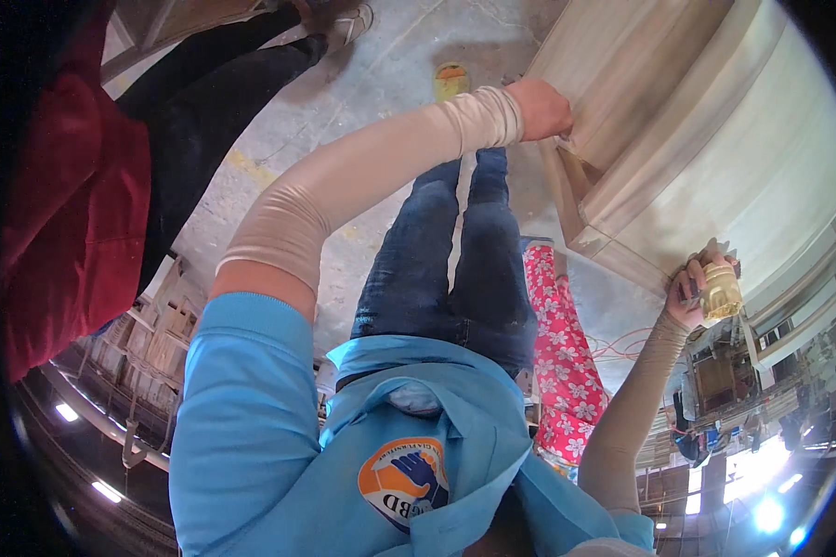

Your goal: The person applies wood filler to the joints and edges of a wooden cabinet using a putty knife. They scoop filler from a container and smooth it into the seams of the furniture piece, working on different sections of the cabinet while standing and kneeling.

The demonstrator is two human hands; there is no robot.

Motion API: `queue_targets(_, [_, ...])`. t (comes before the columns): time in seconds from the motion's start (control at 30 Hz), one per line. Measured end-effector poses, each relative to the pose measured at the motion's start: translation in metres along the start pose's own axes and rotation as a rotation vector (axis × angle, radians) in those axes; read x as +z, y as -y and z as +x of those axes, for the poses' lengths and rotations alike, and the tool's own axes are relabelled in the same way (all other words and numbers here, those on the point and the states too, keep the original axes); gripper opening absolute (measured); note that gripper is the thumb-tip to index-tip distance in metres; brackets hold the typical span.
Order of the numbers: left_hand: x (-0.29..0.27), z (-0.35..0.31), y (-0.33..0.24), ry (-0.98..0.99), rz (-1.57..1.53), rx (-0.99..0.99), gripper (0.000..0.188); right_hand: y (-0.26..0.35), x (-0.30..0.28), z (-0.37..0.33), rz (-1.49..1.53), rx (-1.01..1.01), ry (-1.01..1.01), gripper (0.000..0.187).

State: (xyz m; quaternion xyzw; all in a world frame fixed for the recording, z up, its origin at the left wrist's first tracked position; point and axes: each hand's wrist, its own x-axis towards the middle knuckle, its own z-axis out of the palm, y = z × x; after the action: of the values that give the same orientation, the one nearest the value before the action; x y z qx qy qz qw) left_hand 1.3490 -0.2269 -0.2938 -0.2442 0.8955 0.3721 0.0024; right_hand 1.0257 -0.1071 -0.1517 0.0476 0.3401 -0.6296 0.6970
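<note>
My left hand [542, 110] reaches across to the lower edge of a pale wooden furniture piece [655, 70]. Its fingers are curled closed against the wood, and whatever they pinch is hidden. Off to the right, my right hand [687, 290] wraps round a yellowish, see-through plastic jar [722, 293], held beside the corner of the piece's broad, light panel [734, 176]. Beige sleeves cover both my forearms. A small recess with a wooden frame [578, 176] shows just below my left hand.
At the left stands another person in a dark red top [79, 204] and black trousers. A yellow round object [451, 82] is on the grey concrete floor [381, 102] beyond my left wrist. Pink flowered cloth [567, 362] is beside my legs, with thin reddish cords [622, 345] near it.
</note>
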Motion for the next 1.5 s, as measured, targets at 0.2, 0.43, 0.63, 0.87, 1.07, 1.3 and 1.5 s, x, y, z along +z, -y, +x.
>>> queue_targets(0.2, [0.015, 0.015, -0.004, 0.038, 0.088, 0.042, 0.011, 0.005, -0.003, 0.001, -0.013, 0.024, -0.016, 0.030])
queue_targets(0.43, [0.012, 0.009, -0.003, 0.048, 0.187, 0.124, 0.010, 0.000, 0.003, 0.003, -0.011, 0.049, -0.012, 0.027])
queue_targets(0.63, [0.010, 0.012, -0.017, -0.008, 0.140, 0.096, 0.010, -0.001, 0.005, 0.002, -0.051, 0.007, -0.012, 0.024])
queue_targets(0.87, [0.014, 0.025, -0.013, 0.051, 0.157, 0.110, 0.009, -0.004, 0.011, 0.004, -0.039, 0.006, -0.029, 0.025])
queue_targets(1.07, [0.000, 0.008, -0.010, -0.026, 0.125, 0.043, 0.010, -0.004, 0.012, 0.003, -0.010, 0.009, -0.032, 0.025])
queue_targets(1.3, [0.025, 0.020, -0.010, 0.039, 0.181, 0.066, 0.012, -0.001, 0.006, 0.004, -0.035, 0.009, 0.010, 0.027])
queue_targets(1.5, [0.003, 0.001, 0.012, 0.047, 0.203, 0.044, 0.010, -0.003, 0.006, 0.005, -0.040, 0.022, 0.020, 0.026])
